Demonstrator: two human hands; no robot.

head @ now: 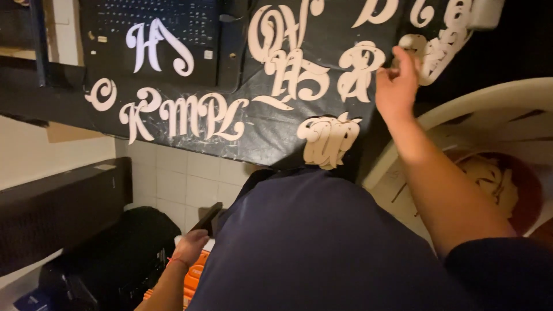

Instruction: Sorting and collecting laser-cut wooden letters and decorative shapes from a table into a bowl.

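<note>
Pale cut-out ornate letters [184, 115] lie spread over a black-covered tabletop [259, 132]. My right hand [396, 83] reaches out over the table's far right part, fingertips at a heap of stacked letters [440, 49], beside a single letter [360, 69]. Whether it grips one is unclear. My left hand [192, 245] hangs low beside my dark-clothed body and holds a dark flat object [207, 217] above something orange [196, 276]. A small stack of letters [328, 138] overhangs the table's near edge.
A white plastic chair [495, 95] stands at the right, with a brown round dish [527, 190] holding more cut-outs. A dark keyboard [167, 20] lies at the table's far side. Below are a white tiled floor [173, 178], a black box [57, 207] and a black bag [115, 259].
</note>
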